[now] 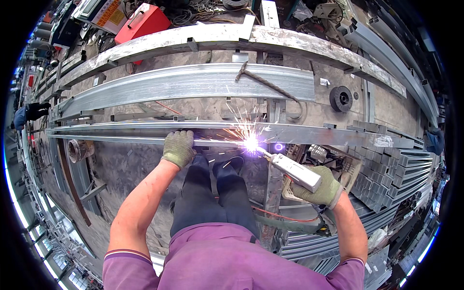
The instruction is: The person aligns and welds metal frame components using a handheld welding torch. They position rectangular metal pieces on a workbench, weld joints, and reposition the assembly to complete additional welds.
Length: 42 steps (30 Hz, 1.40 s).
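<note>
A long silvery metal bar (309,134) runs across in front of me, with a thin metal strip (111,138) along its near side. My left hand (179,148), in a greenish work glove, is closed over this strip left of centre. In my right hand (320,187), also gloved, is a white welding torch (297,173), its tip slanting up and left to the metal. A bright welding glow (251,144) with flying sparks hides the contact spot between strip and bar. The torch's handle is mostly covered by my glove.
A wide metal channel (183,82) lies beyond, with a hammer (268,85) on it. Farther back stand a long beam (299,39) and a red box (142,24). A black wire spool (341,98), a crate (352,171), stacked metal tubes (386,169) and a bucket (79,151) surround the work; another person (35,112) is far left.
</note>
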### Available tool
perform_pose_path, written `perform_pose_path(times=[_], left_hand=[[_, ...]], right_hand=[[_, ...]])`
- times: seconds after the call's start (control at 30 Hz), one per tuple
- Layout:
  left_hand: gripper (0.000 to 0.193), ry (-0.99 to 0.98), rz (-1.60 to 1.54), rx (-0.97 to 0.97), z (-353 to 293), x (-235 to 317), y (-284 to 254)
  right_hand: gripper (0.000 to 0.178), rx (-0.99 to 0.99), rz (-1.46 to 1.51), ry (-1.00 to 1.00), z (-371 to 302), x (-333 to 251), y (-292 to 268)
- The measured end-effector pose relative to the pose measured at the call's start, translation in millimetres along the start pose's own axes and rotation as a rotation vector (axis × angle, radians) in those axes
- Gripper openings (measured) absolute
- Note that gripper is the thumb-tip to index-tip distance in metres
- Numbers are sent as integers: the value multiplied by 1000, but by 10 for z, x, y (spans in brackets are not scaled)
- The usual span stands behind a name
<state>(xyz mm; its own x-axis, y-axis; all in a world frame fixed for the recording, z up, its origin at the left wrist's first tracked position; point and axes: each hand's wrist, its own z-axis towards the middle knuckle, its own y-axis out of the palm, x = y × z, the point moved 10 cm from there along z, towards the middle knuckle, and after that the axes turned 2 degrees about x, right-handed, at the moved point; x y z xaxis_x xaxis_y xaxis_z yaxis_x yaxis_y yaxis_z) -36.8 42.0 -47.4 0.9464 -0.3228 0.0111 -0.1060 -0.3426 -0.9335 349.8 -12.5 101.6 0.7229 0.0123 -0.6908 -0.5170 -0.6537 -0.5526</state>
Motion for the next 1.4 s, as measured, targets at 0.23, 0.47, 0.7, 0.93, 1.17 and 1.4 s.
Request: perform_pose_path(times=[0.23,0.47,0.7,0.93,1.17,1.4], left_hand=[[49,-3,11,36,2,14,-32],[53,3,6,45,-14,16,-59],[53,-4,0,44,-1,8,-59],[52,-13,22,5,26,5,-57],[50,-25,0,-15,-8,12,-60],[53,-3,5,-9,30,60,-66]], right_hand=[[37,2,18,12,-32,22,7],[37,-17,28,34,-52,9,0],[37,-8,21,46,-77,25,2],[32,2,-133,225,-207,169,228],[37,168,380,353,-677,274,662],[31,330,457,390,-736,-51,1031]])
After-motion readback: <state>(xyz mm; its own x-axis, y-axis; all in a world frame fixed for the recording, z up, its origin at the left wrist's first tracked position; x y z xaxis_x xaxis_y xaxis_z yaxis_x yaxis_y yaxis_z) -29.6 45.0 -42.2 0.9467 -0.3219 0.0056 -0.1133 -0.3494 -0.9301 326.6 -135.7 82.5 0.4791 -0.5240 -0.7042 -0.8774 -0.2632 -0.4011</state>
